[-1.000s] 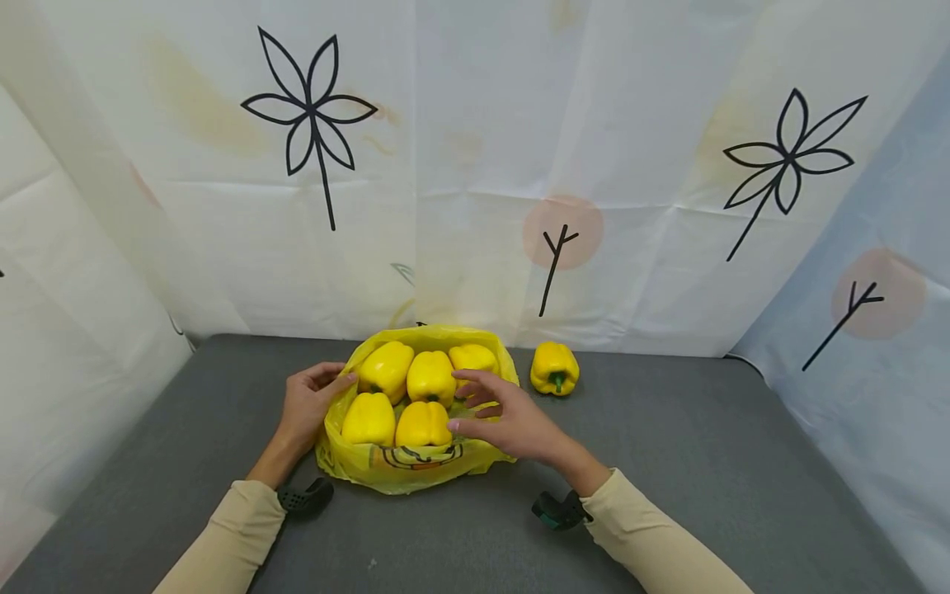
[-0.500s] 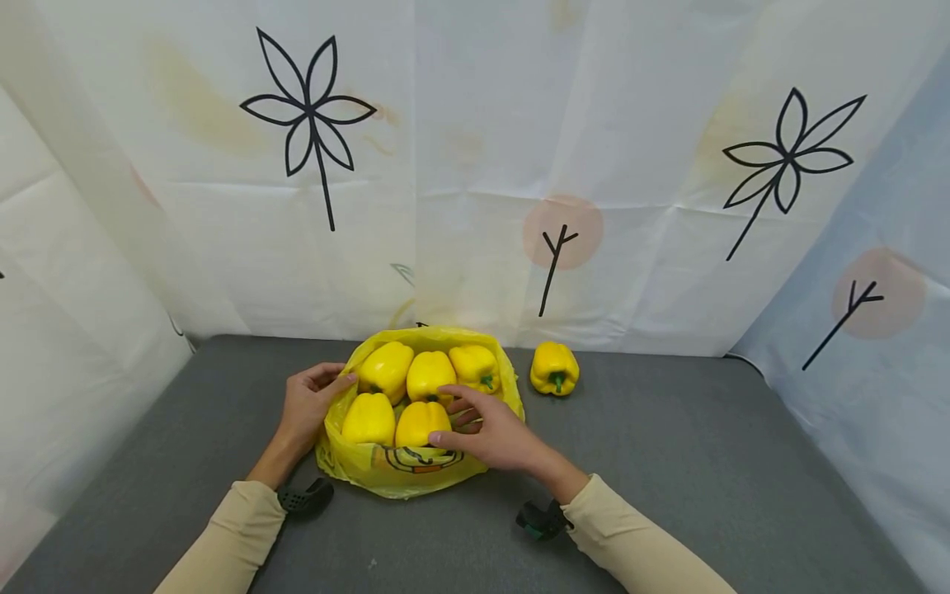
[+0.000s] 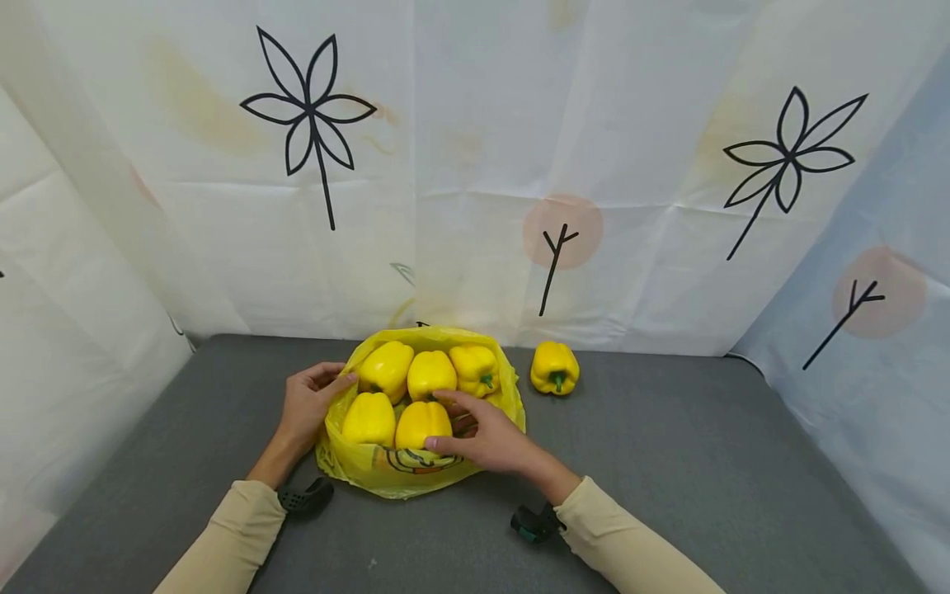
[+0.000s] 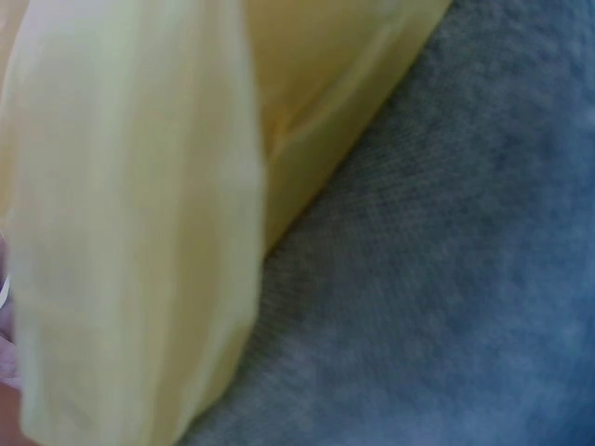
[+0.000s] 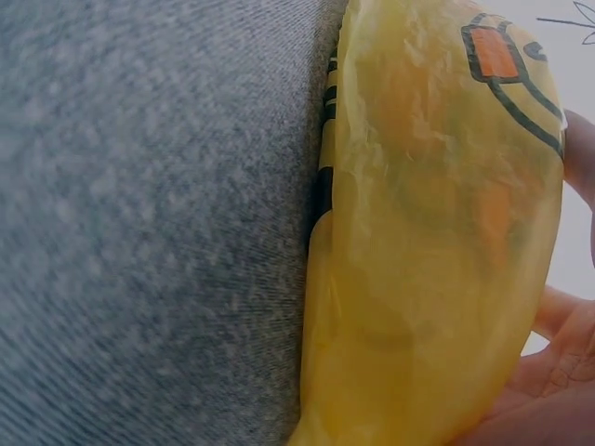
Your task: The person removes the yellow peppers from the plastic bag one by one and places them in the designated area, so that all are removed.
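Note:
A yellow plastic bag [image 3: 371, 474] lies wide open in the head view, with several yellow bell peppers inside. The left hand [image 3: 306, 408] pinches the bag's left rim, its thumb over the edge. At the bag's front right, the right hand [image 3: 486, 433] curls round the right side of the front bell pepper [image 3: 419, 422], thumb near the bag's front rim and fingertips behind the pepper. Close to this hand, another bell pepper [image 3: 475, 367] shows its green stem. In the right wrist view the bag's printed front wall [image 5: 437, 214] hides most of the right hand [image 5: 558, 381].
One more bell pepper [image 3: 554, 369] stands outside the bag, to its right on the dark grey table [image 3: 668, 445]. A white cloth backdrop [image 3: 475, 165] with plant drawings rises along the table's back edge.
The right hand has moved left and toward the person, from the back right pepper to the front right one. The back right pepper's stem is now uncovered. The left hand stays put.

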### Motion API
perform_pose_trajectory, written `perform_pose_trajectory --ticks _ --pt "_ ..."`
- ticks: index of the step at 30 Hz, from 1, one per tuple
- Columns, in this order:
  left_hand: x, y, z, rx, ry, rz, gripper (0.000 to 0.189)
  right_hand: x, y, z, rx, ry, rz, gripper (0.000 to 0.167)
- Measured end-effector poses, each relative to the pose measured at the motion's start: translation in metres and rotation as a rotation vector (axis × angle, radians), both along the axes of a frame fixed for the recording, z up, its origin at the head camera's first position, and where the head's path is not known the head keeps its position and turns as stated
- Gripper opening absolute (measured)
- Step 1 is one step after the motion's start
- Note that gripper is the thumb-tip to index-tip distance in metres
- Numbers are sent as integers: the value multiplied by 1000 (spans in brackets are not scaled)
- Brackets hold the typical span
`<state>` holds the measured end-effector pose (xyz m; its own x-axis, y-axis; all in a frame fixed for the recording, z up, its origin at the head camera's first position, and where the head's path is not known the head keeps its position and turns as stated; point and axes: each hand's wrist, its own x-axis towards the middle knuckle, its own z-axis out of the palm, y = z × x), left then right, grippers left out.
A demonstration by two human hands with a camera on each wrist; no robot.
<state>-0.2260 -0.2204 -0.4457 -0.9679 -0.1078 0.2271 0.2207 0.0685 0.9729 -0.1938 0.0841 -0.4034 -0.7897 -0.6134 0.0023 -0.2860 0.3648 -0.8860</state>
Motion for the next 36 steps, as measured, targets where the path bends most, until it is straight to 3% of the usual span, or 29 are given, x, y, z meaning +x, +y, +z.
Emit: perform_pose_trajectory --ticks 13,28,36 --pt "0 0 1 10 -15 9 36 4 1 -5 -30 -2 62 73" --pt "0 1 1 33 -5 -4 36 7 3 -11 -149 -6 51 73" --pt "-1 -1 -1 25 1 -6 36 6 7 -4 -196 -24 9 75"
